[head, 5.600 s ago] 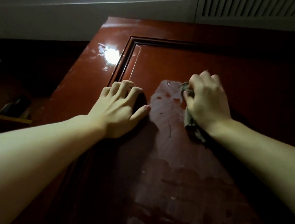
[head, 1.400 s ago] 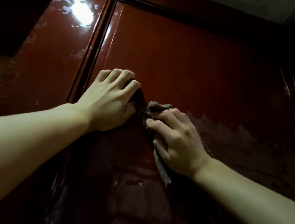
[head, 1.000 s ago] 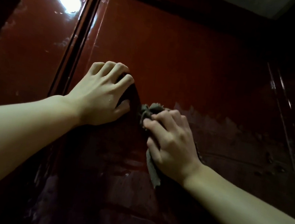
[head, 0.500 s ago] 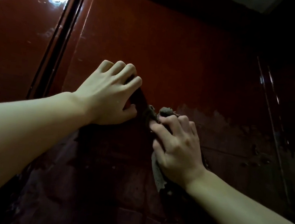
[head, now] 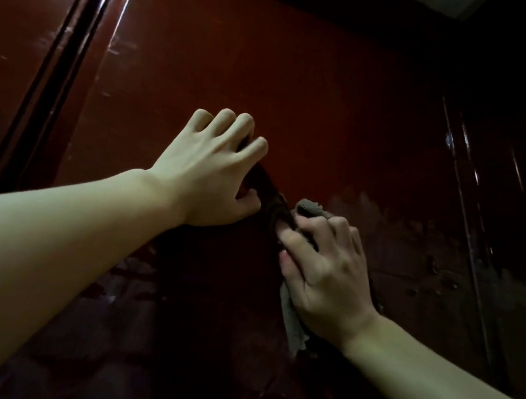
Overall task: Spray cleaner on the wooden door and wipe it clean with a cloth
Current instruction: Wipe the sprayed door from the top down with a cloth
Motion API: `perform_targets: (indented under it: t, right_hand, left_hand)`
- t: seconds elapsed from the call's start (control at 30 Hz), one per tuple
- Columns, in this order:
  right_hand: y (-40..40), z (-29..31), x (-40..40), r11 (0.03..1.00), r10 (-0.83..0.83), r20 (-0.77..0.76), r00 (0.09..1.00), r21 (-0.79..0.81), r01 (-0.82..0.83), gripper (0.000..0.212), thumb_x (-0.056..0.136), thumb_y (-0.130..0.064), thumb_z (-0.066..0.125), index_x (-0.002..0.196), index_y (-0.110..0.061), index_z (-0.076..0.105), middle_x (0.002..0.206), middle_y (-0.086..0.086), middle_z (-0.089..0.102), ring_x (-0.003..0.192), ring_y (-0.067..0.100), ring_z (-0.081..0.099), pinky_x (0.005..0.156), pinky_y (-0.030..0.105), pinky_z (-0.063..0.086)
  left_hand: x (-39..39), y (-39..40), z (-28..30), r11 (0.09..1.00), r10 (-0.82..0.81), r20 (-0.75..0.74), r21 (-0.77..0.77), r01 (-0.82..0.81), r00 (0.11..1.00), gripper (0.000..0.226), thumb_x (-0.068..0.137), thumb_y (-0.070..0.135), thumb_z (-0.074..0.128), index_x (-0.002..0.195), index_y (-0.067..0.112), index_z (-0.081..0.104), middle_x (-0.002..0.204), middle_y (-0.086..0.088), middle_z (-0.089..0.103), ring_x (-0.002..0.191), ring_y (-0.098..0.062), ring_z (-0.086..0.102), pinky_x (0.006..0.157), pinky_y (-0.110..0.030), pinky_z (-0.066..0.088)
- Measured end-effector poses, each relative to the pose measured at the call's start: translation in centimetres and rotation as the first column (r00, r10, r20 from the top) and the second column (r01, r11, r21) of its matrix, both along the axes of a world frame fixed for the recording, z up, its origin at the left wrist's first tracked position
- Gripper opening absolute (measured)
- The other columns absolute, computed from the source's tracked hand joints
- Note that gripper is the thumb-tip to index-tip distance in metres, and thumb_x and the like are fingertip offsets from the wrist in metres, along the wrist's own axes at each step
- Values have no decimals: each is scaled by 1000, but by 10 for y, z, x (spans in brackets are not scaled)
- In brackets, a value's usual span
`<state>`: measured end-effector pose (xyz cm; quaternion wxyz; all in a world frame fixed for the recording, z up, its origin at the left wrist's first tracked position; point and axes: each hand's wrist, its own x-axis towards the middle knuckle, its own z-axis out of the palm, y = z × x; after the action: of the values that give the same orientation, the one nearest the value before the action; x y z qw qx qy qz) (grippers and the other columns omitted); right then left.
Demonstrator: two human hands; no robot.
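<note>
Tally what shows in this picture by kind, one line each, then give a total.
Hands: 2, the left hand resting on the door, the right hand gripping the cloth
Cloths: 1, the grey cloth pressed to the door
Doors: 1, the red-brown wooden door
Spray bottles: 0 in view
Total: 4

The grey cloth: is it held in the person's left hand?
No, the grey cloth is gripped by the right hand, while the left hand rests bare on the reddish-brown wooden door.
</note>
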<state>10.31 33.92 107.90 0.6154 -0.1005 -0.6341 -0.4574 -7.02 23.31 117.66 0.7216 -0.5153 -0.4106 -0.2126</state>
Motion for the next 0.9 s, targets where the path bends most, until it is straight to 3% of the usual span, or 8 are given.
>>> perform_targets:
  t: [0.13,0.3,0.43,0.57,0.77,0.9]
  right_hand:
    - [7,25,11,1000,-10,5,1000,-5,10,31,92,-30,47,104,-12,70,103,9,62,95,30,52,76,40,41]
    - [13,56,19,997,-10,-131,991,-81,0,38,92,-30,45,118,-12,67,108,8,62,102,29,51,82,42,43]
    - [20,20,32,997,-39,88,995,64,33,29,91,-26,50,108,-10,67,108,11,63,99,31,53,78,42,41]
    - [32,12,55,990,-70,210,975,131,43,30,91,-25,51,116,-11,63,106,11,64,96,30,54,80,40,40]
    - [37,55,65,997,-34,-47,998,-72,31,38,91,-28,46,118,-12,67,116,8,63,107,26,52,82,42,45]
    - [41,26,69,1000,-27,44,999,-1,27,33,91,-27,48,114,-11,66,117,11,62,104,30,53,83,43,42]
  left_hand:
    - [12,7,2,1000,-9,-12,-18,8,1000,59,78,57,41,112,10,52,111,-14,50,97,-33,48,81,-46,39]
    - [18,14,0,1000,-22,-23,-11,21,1000,59,77,55,43,113,10,54,112,-15,50,98,-34,48,82,-46,37]
    - [25,17,0,1000,-16,4,-20,16,1000,62,78,58,40,115,10,53,114,-15,50,102,-35,47,84,-48,37]
    - [37,21,1,999,19,39,-39,-17,999,65,78,59,37,119,11,51,117,-14,48,106,-34,46,88,-49,38]
    - [46,26,1,999,13,28,-48,-12,1000,62,78,56,42,117,9,53,114,-15,49,103,-35,47,86,-49,38]
    - [58,31,-2,998,22,18,-55,-21,1000,61,79,56,44,116,8,54,114,-15,50,102,-35,48,85,-48,37]
